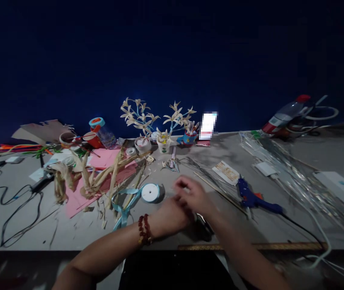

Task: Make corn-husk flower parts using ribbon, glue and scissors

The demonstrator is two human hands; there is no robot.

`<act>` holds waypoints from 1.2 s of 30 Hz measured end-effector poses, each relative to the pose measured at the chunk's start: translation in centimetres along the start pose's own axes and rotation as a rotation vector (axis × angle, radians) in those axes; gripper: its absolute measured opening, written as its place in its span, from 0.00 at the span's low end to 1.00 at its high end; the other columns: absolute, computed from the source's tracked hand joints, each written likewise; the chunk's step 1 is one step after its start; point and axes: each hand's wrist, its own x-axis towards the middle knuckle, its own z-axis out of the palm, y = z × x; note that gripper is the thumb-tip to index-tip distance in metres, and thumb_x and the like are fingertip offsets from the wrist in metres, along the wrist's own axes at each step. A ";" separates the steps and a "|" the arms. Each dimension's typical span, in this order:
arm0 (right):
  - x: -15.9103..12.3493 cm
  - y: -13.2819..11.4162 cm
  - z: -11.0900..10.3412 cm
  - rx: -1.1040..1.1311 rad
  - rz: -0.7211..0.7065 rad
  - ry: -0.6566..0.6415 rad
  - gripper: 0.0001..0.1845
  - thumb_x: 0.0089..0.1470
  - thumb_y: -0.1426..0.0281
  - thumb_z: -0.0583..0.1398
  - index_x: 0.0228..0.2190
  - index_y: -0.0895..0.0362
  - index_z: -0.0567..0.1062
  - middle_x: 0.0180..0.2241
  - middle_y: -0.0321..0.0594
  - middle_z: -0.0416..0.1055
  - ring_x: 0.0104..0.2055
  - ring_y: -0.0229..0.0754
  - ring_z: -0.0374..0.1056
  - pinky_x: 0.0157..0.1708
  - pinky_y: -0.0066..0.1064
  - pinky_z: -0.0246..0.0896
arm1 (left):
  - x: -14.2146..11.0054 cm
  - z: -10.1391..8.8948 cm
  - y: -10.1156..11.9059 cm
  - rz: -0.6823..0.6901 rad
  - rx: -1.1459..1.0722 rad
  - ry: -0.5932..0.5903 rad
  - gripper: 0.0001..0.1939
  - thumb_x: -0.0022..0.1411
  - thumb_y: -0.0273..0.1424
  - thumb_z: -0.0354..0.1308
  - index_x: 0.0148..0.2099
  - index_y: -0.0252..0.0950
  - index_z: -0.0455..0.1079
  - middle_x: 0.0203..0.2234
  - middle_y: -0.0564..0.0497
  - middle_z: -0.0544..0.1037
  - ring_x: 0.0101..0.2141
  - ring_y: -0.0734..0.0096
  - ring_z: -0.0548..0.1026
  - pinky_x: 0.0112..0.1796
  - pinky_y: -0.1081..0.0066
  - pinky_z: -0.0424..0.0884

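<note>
My left hand (173, 219), with red bead bracelets at its wrist, reaches in low over the table. Its fingers are hidden behind my right hand (194, 195), so I cannot tell if they hold anything. My right hand crosses over it, the fingers curled in and slightly blurred; whatever may be in them is too small to make out. A dark looped object (204, 227), perhaps scissors, lies partly covered under my right wrist. Left of the hands sits a white ribbon spool (150, 193), its light blue ribbon (124, 213) trailing toward the table's front edge.
Dried husks (87, 183) lie on pink paper (77, 203) at left. Husk flowers (138, 114) stand in small pots at the back, near a lit phone (208, 125). A blue glue gun (258, 199), clear plastic sleeves (292, 177) and a power strip (343, 189) occupy the right.
</note>
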 end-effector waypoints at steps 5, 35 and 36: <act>0.0 4.7 -5.9 -0.157 0.193 0.454 0.12 0.63 0.60 0.55 0.31 0.54 0.69 0.23 0.31 0.63 0.25 0.40 0.60 0.28 0.30 0.55 | 0.7 -3.3 -0.4 0.361 0.365 -0.274 0.06 0.66 0.27 0.58 0.35 0.36 0.73 0.35 0.44 0.79 0.41 0.59 0.76 0.47 0.60 0.70; -7.9 1.8 -3.6 -0.278 0.140 -0.379 0.11 0.66 0.66 0.55 0.31 0.54 0.72 0.31 0.38 0.75 0.33 0.43 0.70 0.33 0.31 0.59 | -8.0 -3.5 -2.1 0.264 0.458 -0.347 0.06 0.63 0.21 0.54 0.37 0.36 0.70 0.34 0.47 0.76 0.38 0.60 0.72 0.50 0.59 0.64; -8.0 1.9 -3.6 -0.282 0.142 -0.371 0.11 0.66 0.66 0.55 0.32 0.54 0.72 0.31 0.39 0.75 0.33 0.43 0.70 0.33 0.31 0.60 | -8.6 -4.3 -2.2 0.233 0.498 -0.349 0.07 0.61 0.19 0.55 0.35 0.36 0.70 0.32 0.47 0.77 0.37 0.59 0.73 0.48 0.58 0.65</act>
